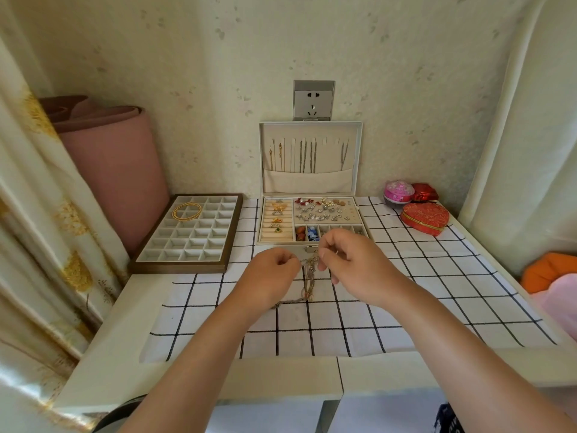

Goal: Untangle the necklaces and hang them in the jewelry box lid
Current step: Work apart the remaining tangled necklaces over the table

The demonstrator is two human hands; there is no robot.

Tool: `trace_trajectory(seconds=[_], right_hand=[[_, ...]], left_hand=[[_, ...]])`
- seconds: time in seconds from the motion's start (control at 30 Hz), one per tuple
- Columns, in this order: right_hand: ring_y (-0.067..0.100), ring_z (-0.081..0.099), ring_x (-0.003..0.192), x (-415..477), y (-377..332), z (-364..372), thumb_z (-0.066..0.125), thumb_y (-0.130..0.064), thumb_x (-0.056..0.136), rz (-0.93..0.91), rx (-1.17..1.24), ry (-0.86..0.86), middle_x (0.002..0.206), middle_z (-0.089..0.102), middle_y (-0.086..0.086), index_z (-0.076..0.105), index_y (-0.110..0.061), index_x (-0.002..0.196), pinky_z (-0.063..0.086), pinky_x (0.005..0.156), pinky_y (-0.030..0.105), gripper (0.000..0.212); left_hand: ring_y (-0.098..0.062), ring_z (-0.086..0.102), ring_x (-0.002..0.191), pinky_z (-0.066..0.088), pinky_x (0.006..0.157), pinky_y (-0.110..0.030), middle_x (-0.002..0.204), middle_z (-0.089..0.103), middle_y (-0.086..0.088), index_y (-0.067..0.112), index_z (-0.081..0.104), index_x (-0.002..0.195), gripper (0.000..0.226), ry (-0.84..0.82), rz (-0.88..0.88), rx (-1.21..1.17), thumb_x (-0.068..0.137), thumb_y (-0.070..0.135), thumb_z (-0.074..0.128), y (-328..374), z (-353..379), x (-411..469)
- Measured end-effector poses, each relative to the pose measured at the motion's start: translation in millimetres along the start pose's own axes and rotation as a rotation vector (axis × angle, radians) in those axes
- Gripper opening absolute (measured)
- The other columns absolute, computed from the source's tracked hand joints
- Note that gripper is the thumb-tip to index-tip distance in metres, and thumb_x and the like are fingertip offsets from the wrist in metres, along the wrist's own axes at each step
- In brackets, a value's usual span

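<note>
A tangled bunch of thin necklaces point(308, 281) hangs between my two hands just above the checked cloth, its lower end trailing onto the cloth. My left hand point(269, 281) pinches the bunch from the left. My right hand point(351, 264) pinches its top from the right. Behind them the white jewelry box point(312, 242) stands open, its lid point(356, 129) upright against the wall. Several chains hang from hooks in the lid, their ends tucked in a fabric pocket. The box tray holds rings, earrings and small charms.
A brown-framed compartment tray point(162, 264) with a gold bangle point(187, 210) lies left of the box. At the right stand a red heart-shaped box point(424, 218), a pink round case point(398, 191) and a small red box point(424, 192). A pink rolled mat point(115, 170) leans back left.
</note>
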State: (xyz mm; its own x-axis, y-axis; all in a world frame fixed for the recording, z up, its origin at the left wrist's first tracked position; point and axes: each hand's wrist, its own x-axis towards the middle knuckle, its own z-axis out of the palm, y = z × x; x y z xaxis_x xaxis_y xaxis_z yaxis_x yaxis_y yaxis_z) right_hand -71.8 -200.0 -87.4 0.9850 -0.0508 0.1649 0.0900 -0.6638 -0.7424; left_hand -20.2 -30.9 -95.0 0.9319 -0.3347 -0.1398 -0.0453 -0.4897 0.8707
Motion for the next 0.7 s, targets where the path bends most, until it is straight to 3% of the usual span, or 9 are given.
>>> trace_trajectory(seconds=[0.13,0.27,0.33,0.4,0.47,0.6,0.7], right_hand=[[0.01,0.062,0.067,1.0,0.4,0.9,0.046,-0.02,0.104,0.068,0.16,-0.06,0.089,0.068,-0.007,0.056,-0.026,0.093,0.052,0.062,0.033,0.016],[0.009,0.058,0.069,3.4,-2.8,9.2,0.044,-0.018,0.105,0.106,0.291,-0.074,0.079,0.059,-0.005,0.058,-0.021,0.095,0.051,0.059,0.031,0.018],[0.008,0.058,0.07,5.1,-2.4,10.2,0.045,-0.019,0.105,0.093,0.272,-0.096,0.075,0.057,-0.004,0.059,-0.022,0.093,0.048,0.065,0.028,0.019],[0.006,0.057,0.07,5.9,-1.0,9.9,0.047,-0.019,0.105,0.081,0.247,-0.102,0.075,0.057,-0.007,0.06,-0.025,0.091,0.044,0.066,0.021,0.02],[0.005,0.056,0.069,5.8,0.1,9.0,0.048,-0.019,0.104,0.075,0.262,-0.096,0.074,0.057,-0.008,0.061,-0.026,0.089,0.043,0.064,0.017,0.021],[0.004,0.056,0.069,5.8,0.1,9.1,0.05,-0.018,0.104,0.062,0.252,-0.102,0.077,0.059,-0.007,0.063,-0.019,0.091,0.044,0.064,0.016,0.018],[0.004,0.056,0.071,4.8,-0.2,9.8,0.05,-0.018,0.103,0.065,0.218,-0.098,0.08,0.059,-0.008,0.063,-0.021,0.092,0.044,0.067,0.018,0.017]], left_hand=[[-0.013,0.05,0.067,0.044,0.068,-0.031,0.073,0.056,0.005,0.018,0.059,0.084,0.016,0.034,0.032,0.118,0.094,0.028,0.051,1.1,1.4,-0.8],[-0.015,0.052,0.073,0.04,0.063,-0.026,0.078,0.058,-0.001,0.016,0.062,0.081,0.011,-0.091,-0.157,0.034,0.089,0.022,0.057,6.7,2.0,-3.4],[-0.011,0.056,0.077,0.043,0.064,-0.02,0.087,0.064,0.002,0.02,0.066,0.088,0.003,-0.08,-0.077,0.003,0.088,0.019,0.063,5.0,1.2,-4.2],[-0.007,0.06,0.088,0.047,0.076,-0.018,0.098,0.068,0.008,0.029,0.07,0.094,0.015,-0.016,0.049,-0.087,0.09,0.016,0.063,4.3,-2.5,-5.6],[-0.004,0.063,0.093,0.049,0.086,-0.022,0.096,0.072,0.013,0.032,0.075,0.093,0.017,0.008,0.11,-0.191,0.09,0.018,0.066,5.3,-6.7,-6.7],[0.006,0.054,0.055,0.043,0.059,-0.01,0.06,0.066,0.023,0.028,0.08,0.09,0.008,0.039,0.184,-0.158,0.082,0.027,0.08,4.5,-5.2,-12.1],[0.004,0.055,0.058,0.048,0.063,-0.014,0.07,0.071,0.013,0.027,0.08,0.085,0.005,0.083,0.196,-0.124,0.08,0.029,0.081,4.8,-5.2,-12.2]])
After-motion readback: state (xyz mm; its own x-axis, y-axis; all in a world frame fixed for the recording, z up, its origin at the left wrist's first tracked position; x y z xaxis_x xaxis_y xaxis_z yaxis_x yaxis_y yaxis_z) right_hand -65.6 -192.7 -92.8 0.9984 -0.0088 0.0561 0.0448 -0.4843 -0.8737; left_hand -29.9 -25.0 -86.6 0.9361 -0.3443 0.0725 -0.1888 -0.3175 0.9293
